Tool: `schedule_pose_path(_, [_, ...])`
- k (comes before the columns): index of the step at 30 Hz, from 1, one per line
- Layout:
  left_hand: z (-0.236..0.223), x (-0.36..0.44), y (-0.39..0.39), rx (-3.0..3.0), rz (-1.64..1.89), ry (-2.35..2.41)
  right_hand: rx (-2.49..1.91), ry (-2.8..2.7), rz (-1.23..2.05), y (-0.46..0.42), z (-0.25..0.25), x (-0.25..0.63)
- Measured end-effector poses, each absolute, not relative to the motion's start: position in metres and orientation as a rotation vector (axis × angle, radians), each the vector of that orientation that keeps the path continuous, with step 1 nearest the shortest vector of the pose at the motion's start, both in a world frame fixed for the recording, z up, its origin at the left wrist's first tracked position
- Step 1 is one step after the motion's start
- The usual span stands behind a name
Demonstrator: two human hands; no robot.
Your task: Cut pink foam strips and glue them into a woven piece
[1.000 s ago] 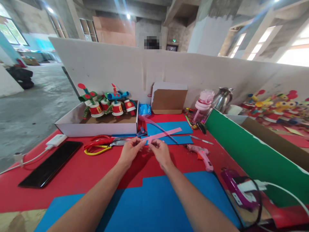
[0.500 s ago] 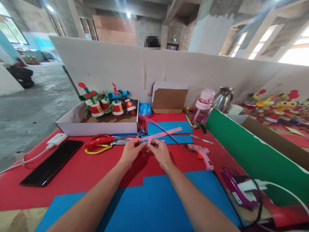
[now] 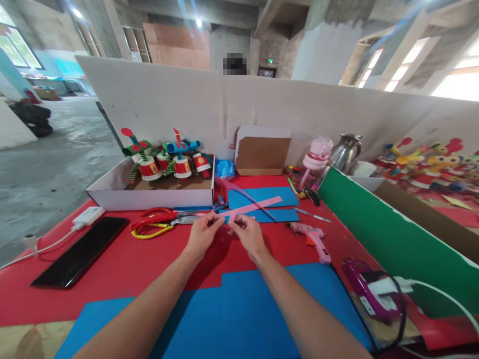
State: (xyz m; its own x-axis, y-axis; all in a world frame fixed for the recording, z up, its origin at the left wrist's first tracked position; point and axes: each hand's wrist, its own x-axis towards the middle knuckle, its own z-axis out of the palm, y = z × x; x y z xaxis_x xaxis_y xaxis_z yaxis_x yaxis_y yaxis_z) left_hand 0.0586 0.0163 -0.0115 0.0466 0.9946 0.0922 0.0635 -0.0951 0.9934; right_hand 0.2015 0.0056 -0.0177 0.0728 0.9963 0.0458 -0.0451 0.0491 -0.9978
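Note:
My left hand (image 3: pixel 204 233) is closed in a pinch at the near end of a pink paper strip (image 3: pixel 271 201), which slants away to the upper right. Beside it, my right hand (image 3: pixel 247 235) pinches pink paper too, where a short strip end (image 3: pixel 232 217) shows above its thumb. The two sets of fingertips are close together, with a small gap. How the strips join between the fingers is hard to make out. Just left of my left hand lie red-and-yellow-handled scissors (image 3: pixel 153 222), their blades pointing toward it. Blue paper strips (image 3: pixel 284 216) lie behind the hands.
A pink glue gun (image 3: pixel 312 238) rests to the right, near a pen-like tool (image 3: pixel 312 215). At left lie a black phone-like slab (image 3: pixel 80 254) and a white charger (image 3: pixel 89 215). A white box (image 3: pixel 149 198) holds paper-cup figures. A green-sided box (image 3: pixel 381 239) borders the right.
My fingertips have drawn very slightly apart, leaving a small gap between the hands. The pink strip and everything on the table look the same.

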Motion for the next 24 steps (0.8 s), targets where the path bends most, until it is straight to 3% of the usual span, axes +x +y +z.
schedule_pose_path(6, [-0.0058, 0.0563, 0.0179, 1.207, 1.365, 1.174, -1.210, -1.066, 1.130, 0.0053, -0.0156, 0.2043])
schedule_pose_path(13, [-0.0042, 0.0628, 0.0123, 1.224, 1.174, 1.078, -1.128, -1.192, 1.162, 0.0022, -0.0148, 0.1997])
schedule_pose_path(24, [-0.0063, 0.0619, 0.0141, 1.273, 1.176, 1.136, -1.114, -1.112, 1.300, 0.0054, -0.0192, 0.1988])
